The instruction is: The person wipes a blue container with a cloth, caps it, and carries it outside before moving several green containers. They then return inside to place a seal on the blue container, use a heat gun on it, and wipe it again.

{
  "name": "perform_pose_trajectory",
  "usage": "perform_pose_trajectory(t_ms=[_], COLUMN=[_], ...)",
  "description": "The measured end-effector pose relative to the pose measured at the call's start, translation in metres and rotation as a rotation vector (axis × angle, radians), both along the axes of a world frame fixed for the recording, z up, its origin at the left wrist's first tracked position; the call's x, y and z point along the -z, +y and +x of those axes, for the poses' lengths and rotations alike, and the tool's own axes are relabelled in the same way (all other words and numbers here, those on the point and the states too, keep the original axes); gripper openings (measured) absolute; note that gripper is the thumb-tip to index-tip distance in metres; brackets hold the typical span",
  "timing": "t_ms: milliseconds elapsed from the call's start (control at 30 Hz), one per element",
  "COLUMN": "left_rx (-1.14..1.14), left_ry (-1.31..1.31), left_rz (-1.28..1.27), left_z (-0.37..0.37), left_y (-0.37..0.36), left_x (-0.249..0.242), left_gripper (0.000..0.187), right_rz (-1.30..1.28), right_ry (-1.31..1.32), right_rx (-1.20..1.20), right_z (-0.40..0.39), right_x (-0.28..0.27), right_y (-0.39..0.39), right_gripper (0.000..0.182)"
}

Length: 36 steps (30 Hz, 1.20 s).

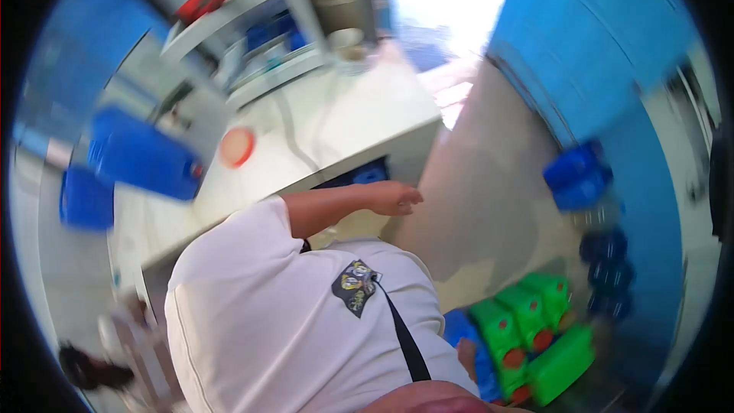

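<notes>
My left hand [394, 198] reaches across in front of my white T-shirt [306, 321], just beyond the edge of the white counter [359, 118]. Its fingers are slightly bent and loosely apart, with nothing visible in them. Under the counter, behind the forearm, some dark blue items [371, 173] show in part. Low at my right side, a small patch of skin, seemingly my right hand [466, 357], appears beside the green jugs [527, 310] with red caps. My shirt covers most of it, so its fingers are hidden.
On the counter are a blue jerrycan [141, 154], a round red-rimmed lid [238, 147] and a white shelf unit [267, 76]. A blue container [577, 176] and dark bottles [608, 275] line the right wall. The floor [478, 183] runs toward a bright doorway [447, 23].
</notes>
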<state>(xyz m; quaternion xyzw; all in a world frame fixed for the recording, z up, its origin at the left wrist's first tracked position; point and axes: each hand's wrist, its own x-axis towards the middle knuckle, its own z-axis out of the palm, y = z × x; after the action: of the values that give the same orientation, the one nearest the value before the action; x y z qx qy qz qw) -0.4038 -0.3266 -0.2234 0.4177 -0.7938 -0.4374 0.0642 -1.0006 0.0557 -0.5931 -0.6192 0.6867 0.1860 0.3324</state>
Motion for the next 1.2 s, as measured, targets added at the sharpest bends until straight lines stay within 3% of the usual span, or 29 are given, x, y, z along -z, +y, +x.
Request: perform_pose_trajectory(t_ms=[100, 233, 300, 367, 433, 500, 533, 600, 667, 733, 800, 900, 967, 1000, 1067, 1100, 1167, 1200], left_rx=[-0.304, -0.82, -0.963, -1.122, -1.224, -1.277, -1.309, -1.665, -1.775, -2.01, -2.09, -2.142, -1.911, -1.904, -1.812, -1.801, -1.879, -1.828], left_ry=[0.074, 0.153, 0.118, 0.064, -0.005, -0.172, -0.207, -0.301, -0.431, -0.18, -0.197, -0.041, 0.373, 0.38, 0.962, 0.968, 0.525, 0.574], left_rz=[-0.098, -0.355, -0.388, -0.522, -0.609, -0.875, -0.884, -1.077, -1.356, -1.594, -1.721, -1.545, -1.225, -1.232, -0.91, -0.903, -1.219, -1.178], left_z=[0.085, 0.163, 0.201, 0.226, 0.242, 0.262, 0.272, 0.292, 0.327, 0.375, 0.414, 0.464, 0.503, 0.516, 0.531, 0.555, 0.624, 0.641], left_y=[0.018, 0.069, 0.085, 0.1, 0.114, 0.134, 0.146, 0.17, 0.203, 0.242, 0.275, 0.302, 0.32, 0.325, 0.324, 0.337, 0.371, 0.376], left_x=[-0.058, -0.083, -0.099, -0.12, -0.134, -0.142, -0.148, -0.164, -0.186, -0.202, -0.236, -0.277, -0.289, -0.29, -0.302, -0.286, -0.243, -0.241], left_gripper=[0.036, 0.031, 0.03, 0.027, 0.026, 0.027, 0.027, 0.03, 0.035, 0.036, 0.038, 0.044, 0.05, 0.05, 0.054, 0.054, 0.053, 0.053], right_rz=[0.004, 0.044, -0.174, -0.194, -0.132, -0.19, -0.167, -0.267, -0.312, -0.363, -0.35, -0.345, -0.343, -0.338, -0.302, -0.266, -0.263, -0.377], right_ry=[-0.155, -0.378, -0.509, -0.586, -0.901, -1.024, -1.045, -1.175, -1.212, -1.236, -1.392, -1.529, -1.588, -1.645, -1.669, -1.706, -1.717, -1.728], right_rx=[-0.011, 0.163, 0.161, 0.009, 0.045, -0.13, -0.167, -0.275, -0.456, -0.623, -0.914, -1.118, -1.204, -1.284, -1.318, -1.326, -1.299, -1.313], right_z=[0.025, 0.154, 0.208, 0.285, 0.347, 0.404, 0.431, 0.481, 0.529, 0.573, 0.612, 0.656, 0.68, 0.693, 0.714, 0.725, 0.746, 0.756], right_x=[-0.058, -0.116, -0.115, -0.182, -0.227, -0.276, -0.296, -0.34, -0.408, -0.459, -0.494, -0.532, -0.55, -0.557, -0.565, -0.567, -0.575, -0.582], right_y=[-0.09, -0.225, -0.292, -0.37, -0.433, -0.48, -0.499, -0.533, -0.55, -0.559, -0.561, -0.536, -0.509, -0.495, -0.467, -0.454, -0.429, -0.423], right_gripper=[0.035, 0.033, 0.029, 0.027, 0.024, 0.021, 0.021, 0.019, 0.017, 0.015, 0.013, 0.013, 0.013, 0.013, 0.014, 0.014, 0.015, 0.015])
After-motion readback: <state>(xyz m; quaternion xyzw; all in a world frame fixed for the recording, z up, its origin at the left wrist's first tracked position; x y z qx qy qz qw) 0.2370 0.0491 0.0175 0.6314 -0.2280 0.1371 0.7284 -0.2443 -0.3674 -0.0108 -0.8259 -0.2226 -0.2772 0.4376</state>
